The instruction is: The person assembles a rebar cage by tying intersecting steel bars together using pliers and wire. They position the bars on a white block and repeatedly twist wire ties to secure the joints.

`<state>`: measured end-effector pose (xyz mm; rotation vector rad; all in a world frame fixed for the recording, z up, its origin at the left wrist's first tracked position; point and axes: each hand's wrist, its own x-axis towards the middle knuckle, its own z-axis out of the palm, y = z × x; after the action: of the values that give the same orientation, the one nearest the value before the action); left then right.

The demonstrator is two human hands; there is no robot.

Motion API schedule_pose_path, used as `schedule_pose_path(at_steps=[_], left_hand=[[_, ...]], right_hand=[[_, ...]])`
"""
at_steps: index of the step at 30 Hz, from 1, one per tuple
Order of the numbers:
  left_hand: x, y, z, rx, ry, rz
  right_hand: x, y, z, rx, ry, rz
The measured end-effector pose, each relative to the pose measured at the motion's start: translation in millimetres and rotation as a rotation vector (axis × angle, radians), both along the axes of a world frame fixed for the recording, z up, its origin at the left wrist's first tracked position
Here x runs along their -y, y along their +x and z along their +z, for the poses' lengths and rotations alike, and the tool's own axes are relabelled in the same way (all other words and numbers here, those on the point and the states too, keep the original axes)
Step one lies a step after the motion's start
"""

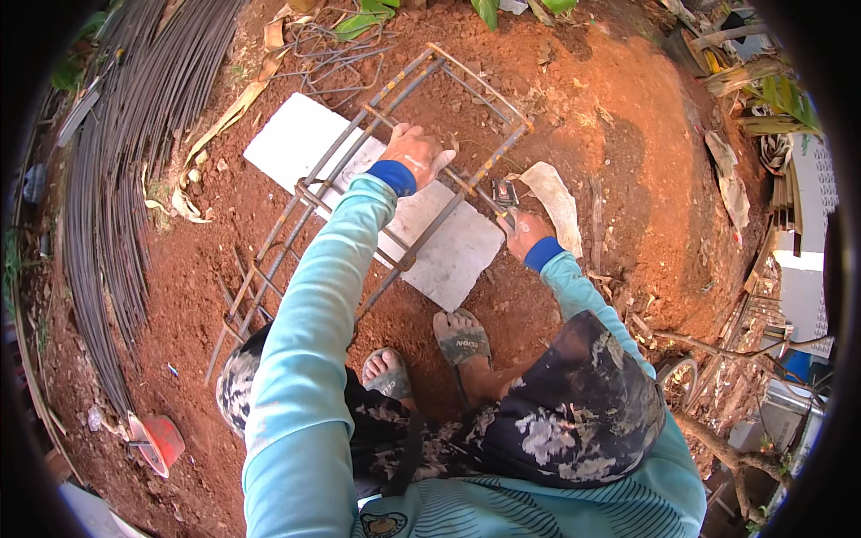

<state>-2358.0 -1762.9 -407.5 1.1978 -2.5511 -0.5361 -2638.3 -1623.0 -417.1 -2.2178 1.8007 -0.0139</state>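
Note:
A long cage of rusty steel rebar (pixel 429 235), made of lengthwise bars with square stirrups, lies slantwise in front of me. Its middle crosses a pale, flat slab (pixel 453 260) on the ground. My left hand (pixel 414 154) is closed over a crosswise bar near the cage's far half, thumb pointing right. At the cage's right side, my right hand (pixel 525 235) is closed around a thin dark metal rod (pixel 487 199) that reaches toward a stirrup corner; whether it is a tool cannot be made out. A small dark box-like object (pixel 505 192) lies just beyond that hand.
Bundled steel rods (pixel 134 117) run along the left. Tangled wire (pixel 336 58) lies beyond the slab. A red bucket-like container (pixel 161 444) is at lower left. Dry husks (pixel 554 202) and branches (pixel 717 448) lie to the right. My sandalled feet (pixel 462 336) stand close to the slab.

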Motion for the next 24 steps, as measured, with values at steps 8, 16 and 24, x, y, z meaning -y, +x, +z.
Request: schedule_pose_path(at_steps=[8,16,24], left_hand=[[-0.8,0.3,0.4,0.014,0.021,-0.022],[-0.9,0.3,4.2,0.02,0.056,-0.02],[-1.4,-1.0,3.0,0.009,0.015,-0.007]], right_hand=[[-25.0,26.1,22.2,1.114,0.918,-0.668],[-66.5,33.0,56.7,1.302,0.985,-0.732],[-68.4,49.4,69.8,1.344,1.081,-0.584]])
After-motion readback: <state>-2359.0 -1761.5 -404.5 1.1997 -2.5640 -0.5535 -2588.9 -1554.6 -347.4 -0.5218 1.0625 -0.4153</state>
